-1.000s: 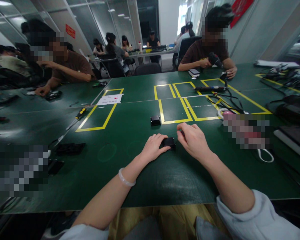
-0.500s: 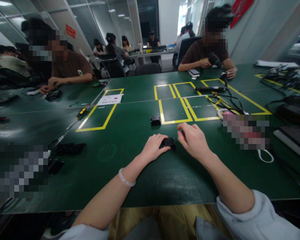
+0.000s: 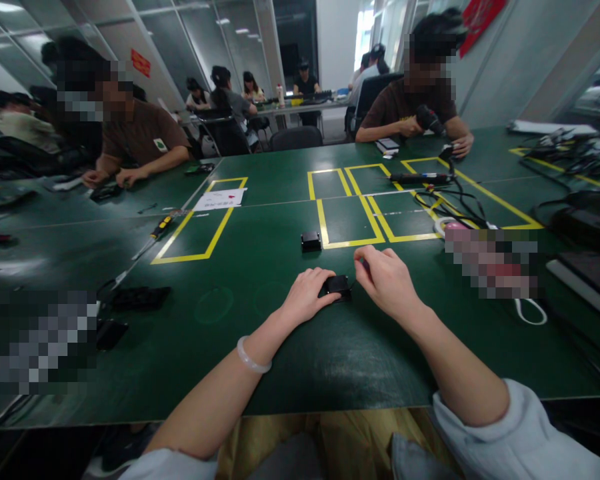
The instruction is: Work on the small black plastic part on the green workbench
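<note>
A small black box-shaped part (image 3: 338, 285) lies on the green table (image 3: 260, 347) in front of me. My left hand (image 3: 307, 293) is curled round its left side and grips it. My right hand (image 3: 387, 277) sits just right of the part with its fingers bent in a pinch, and whatever they hold is hidden. A second small black part (image 3: 311, 241) rests farther back, beside a yellow-taped square (image 3: 349, 222).
A yellow-handled screwdriver (image 3: 156, 231) and a paper sheet (image 3: 220, 199) lie at the left yellow rectangle. Black trays (image 3: 139, 297) sit at the left. Cables and a tool (image 3: 423, 179) cross the right squares. People are seated round the far and left sides.
My hands have stayed on the black part with almost no movement. The person at the left has lowered both hands to the table.
</note>
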Motion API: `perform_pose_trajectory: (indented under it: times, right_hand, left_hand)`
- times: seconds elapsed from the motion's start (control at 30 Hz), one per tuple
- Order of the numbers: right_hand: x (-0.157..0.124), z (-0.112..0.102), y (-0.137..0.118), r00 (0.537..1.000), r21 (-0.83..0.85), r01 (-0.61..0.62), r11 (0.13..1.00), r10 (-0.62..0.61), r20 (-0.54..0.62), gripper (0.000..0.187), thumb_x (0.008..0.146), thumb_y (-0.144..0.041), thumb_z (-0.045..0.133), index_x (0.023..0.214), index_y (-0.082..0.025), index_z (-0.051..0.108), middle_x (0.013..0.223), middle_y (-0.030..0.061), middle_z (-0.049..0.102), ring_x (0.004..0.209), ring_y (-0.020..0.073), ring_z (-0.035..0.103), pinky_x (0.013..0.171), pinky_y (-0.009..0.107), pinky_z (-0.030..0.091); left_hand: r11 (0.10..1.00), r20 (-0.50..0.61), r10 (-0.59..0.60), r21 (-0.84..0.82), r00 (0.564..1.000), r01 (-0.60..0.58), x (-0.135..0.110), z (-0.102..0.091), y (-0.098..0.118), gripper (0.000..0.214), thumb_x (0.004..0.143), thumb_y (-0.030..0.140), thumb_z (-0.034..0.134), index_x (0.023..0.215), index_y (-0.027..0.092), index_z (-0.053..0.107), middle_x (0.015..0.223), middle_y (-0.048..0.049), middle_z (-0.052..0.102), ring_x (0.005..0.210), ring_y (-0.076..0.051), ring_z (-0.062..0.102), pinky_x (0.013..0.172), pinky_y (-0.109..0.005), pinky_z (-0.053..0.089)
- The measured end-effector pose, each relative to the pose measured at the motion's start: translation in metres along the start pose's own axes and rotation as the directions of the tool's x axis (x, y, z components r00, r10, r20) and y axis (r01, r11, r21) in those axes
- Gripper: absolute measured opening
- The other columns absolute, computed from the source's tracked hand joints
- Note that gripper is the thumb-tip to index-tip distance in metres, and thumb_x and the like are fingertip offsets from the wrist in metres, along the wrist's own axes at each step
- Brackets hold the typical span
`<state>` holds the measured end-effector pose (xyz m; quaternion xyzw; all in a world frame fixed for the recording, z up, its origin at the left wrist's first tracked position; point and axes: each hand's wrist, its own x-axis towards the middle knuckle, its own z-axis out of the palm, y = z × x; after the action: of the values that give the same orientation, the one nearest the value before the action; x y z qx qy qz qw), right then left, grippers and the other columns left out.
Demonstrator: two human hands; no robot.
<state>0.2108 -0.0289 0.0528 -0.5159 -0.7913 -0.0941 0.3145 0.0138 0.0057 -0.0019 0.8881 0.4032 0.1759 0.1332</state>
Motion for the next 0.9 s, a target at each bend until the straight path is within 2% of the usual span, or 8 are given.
perform_pose_trajectory:
  times: [0.3, 0.57, 0.9]
  right_hand:
    - [-0.0016, 0.0013, 0.0024, 1.0, 0.013, 0.018, 1.0, -0.018, 0.004, 0.02, 0.094, -0.034, 0.039, 0.088, -0.019, 0.052, 0.07, 0.001, 0.059, 0.061, 0.0144, 0.049, 0.07, 0.029, 0.033]
    - [-0.0005, 0.0012, 0.0003, 1.0, -0.008, 0.01, 1.0, -0.011, -0.007, 0.017, 0.093, -0.024, 0.036, 0.092, -0.018, 0.053, 0.07, 0.001, 0.059, 0.062, 0.0146, 0.049, 0.071, 0.029, 0.033]
    - [-0.0014, 0.0015, 0.0023, 1.0, 0.001, 0.019, 1.0, -0.019, -0.009, 0.018, 0.094, -0.03, 0.038, 0.09, -0.019, 0.052, 0.073, 0.0019, 0.061, 0.062, 0.0144, 0.05, 0.07, 0.029, 0.033]
  left_hand:
    - [1.0, -0.012, 0.016, 0.015, 1.0, -0.016, 0.0002, 0.0009, -0.0008, 0.038, 0.087, 0.048, 0.056, 0.114, 0.021, 0.052, 0.105, -0.0045, 0.059, 0.096, -0.023, 0.052, 0.081, -0.035, 0.041]
    - [1.0, -0.002, 0.003, -0.001, 1.0, -0.003, 0.0001, -0.0001, -0.0002, 0.037, 0.087, 0.047, 0.056, 0.114, 0.021, 0.053, 0.105, -0.0048, 0.059, 0.096, -0.023, 0.052, 0.083, -0.036, 0.041]
    - [1.0, 0.003, 0.002, -0.006, 1.0, -0.002, 0.0004, 0.0001, -0.0008, 0.038, 0.087, 0.046, 0.057, 0.115, 0.022, 0.053, 0.106, -0.0049, 0.059, 0.097, -0.023, 0.052, 0.083, -0.036, 0.041]
